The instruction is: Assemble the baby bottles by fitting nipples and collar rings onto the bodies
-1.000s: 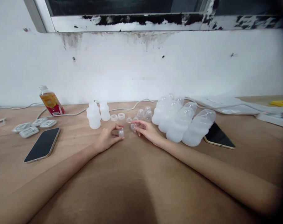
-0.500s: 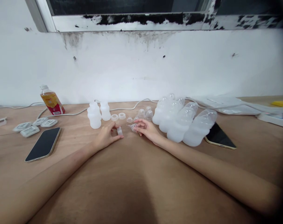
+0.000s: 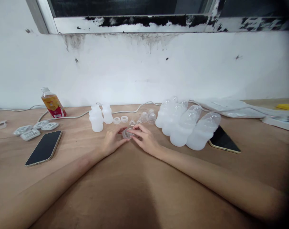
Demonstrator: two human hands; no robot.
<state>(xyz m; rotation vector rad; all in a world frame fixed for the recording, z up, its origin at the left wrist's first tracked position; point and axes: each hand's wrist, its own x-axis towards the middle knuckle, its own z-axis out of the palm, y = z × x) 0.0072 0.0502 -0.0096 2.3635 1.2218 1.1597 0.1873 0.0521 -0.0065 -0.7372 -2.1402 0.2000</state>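
Note:
Between finger and thumb, my left hand (image 3: 110, 140) grips a clear bottle screw ring (image 3: 124, 134), turned with its opening toward the right. My right hand (image 3: 146, 140) pinches a clear bottle teat (image 3: 130, 135) against that ring; the fingers partly hide how far it sits inside. Just beyond the hands lie two more screw rings (image 3: 117, 120) and a couple of loose teats (image 3: 132, 122). Several clear domed caps (image 3: 144, 117) stand beside them. Two frosted baby bottles without tops (image 3: 96, 119) are upright past my left hand.
Several capped baby bottles (image 3: 198, 135) crowd the right, partly over a phone (image 3: 224, 140). Another phone (image 3: 44, 148), white packets (image 3: 30, 134) and a drink bottle (image 3: 53, 103) are at left. A white cable (image 3: 135, 111) runs along the back by the wall.
My right hand has moved left, bringing the teat to the screw ring. My left hand has tilted the ring toward it. The items on the table stay put.

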